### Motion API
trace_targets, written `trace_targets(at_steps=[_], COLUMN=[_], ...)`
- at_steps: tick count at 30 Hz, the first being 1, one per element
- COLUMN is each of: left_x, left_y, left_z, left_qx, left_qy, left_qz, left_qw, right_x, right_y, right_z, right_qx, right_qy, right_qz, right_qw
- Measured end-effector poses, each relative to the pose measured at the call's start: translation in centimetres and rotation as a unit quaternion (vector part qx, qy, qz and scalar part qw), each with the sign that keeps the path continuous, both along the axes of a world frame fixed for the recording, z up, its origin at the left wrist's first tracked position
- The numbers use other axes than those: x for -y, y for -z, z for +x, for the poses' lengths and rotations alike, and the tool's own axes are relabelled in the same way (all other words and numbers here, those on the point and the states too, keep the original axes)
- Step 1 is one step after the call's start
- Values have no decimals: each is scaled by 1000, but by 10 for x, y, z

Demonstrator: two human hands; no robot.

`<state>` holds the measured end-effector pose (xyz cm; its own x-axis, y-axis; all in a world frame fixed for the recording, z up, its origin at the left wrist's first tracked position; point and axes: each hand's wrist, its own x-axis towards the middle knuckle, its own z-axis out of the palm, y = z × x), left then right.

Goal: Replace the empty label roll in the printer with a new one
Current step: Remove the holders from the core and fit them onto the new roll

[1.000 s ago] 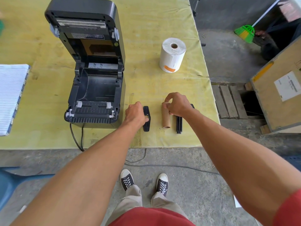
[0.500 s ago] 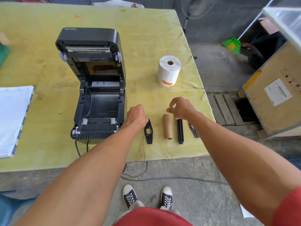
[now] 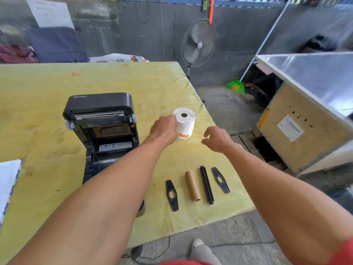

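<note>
The hands are both out over the far right part of the worktop, around the new label roll. The left hand is against the roll's left side. Its fingers are hidden behind the back of the hand, so I cannot tell whether they have closed round the roll or only touch it. The right hand hovers just beside the roll on its right, apart from it, with fingers loosely curled and nothing in them.

The roll stands on end, core hole up, to the right of the printer, whose lid is raised. The left forearm covers much of the printer's bay.

Nearer the front edge lie the parts of the old holder. They are the bare cardboard core, the black spindle just to its right, and two black guide plates, one on each side of that pair.

The empty roll looks to be out and stripped, and the step in hand appears to be fetching the fresh one. The next move likely calls for a firm hold on the roll and for bringing it down to the spindle. The spindle would then be threaded through the core hole and the guide plates fitted before anything goes back into the bay.
</note>
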<state>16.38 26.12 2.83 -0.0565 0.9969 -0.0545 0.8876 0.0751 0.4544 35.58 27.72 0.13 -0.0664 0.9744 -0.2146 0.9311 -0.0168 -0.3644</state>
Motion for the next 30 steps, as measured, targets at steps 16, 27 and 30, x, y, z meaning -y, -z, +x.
trace_targets(at_steps=[16, 27, 30], left_x=[-116, -150, -154], left_y=[47, 59, 64], left_z=[28, 28, 30], left_qx=[-169, -223, -161], left_qy=[111, 168, 157], left_qz=[-71, -113, -126], left_qw=[977, 954, 966], right_x=[-106, -148, -149], right_y=[71, 90, 92], right_z=[2, 1, 4], right_qx=[-68, -129, -155], right_qy=[-29, -47, -35], right_qz=[-136, -183, -192], right_qw=[988, 973, 968])
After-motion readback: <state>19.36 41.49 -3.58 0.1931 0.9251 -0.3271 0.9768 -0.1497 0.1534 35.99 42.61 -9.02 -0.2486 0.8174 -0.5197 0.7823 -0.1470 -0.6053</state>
